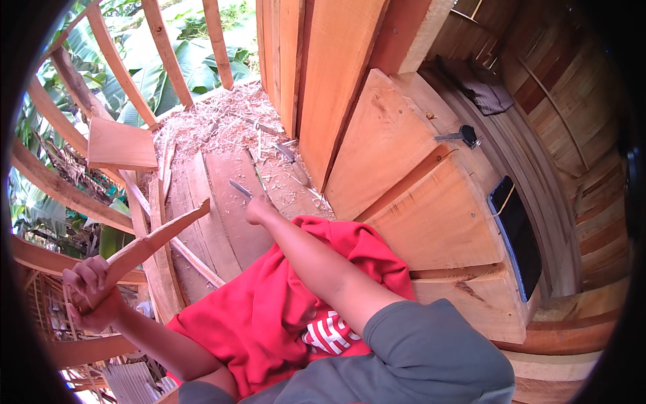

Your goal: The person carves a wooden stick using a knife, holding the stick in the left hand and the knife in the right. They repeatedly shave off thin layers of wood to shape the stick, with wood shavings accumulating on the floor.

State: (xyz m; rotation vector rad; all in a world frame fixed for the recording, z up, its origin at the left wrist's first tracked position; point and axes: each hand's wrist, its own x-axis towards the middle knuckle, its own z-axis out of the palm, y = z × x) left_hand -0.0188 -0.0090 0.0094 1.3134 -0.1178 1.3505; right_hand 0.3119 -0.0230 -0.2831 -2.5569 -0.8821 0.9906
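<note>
My left hand (91, 293) is wrapped round the thick end of a wooden stick (156, 238), out at the left by the railing. The stick slants up to the right and narrows to a rough, angled tip. Near the middle, my right hand (261, 210) is closed on a knife, its handle hidden in the fist. The bare knife blade (240, 189) points up and left, apart from the stick. Red cloth (249, 310) with white print covers my lap beneath both forearms.
Pale wood shavings (219, 118) are heaped on the plank floor (225, 178), with a dark narrow tool (285, 153) among them. A slatted wooden railing (111, 57) curves along the left. On the wooden ledge at right lie keys (465, 137), a dark phone (519, 242) and dark cloth (481, 87).
</note>
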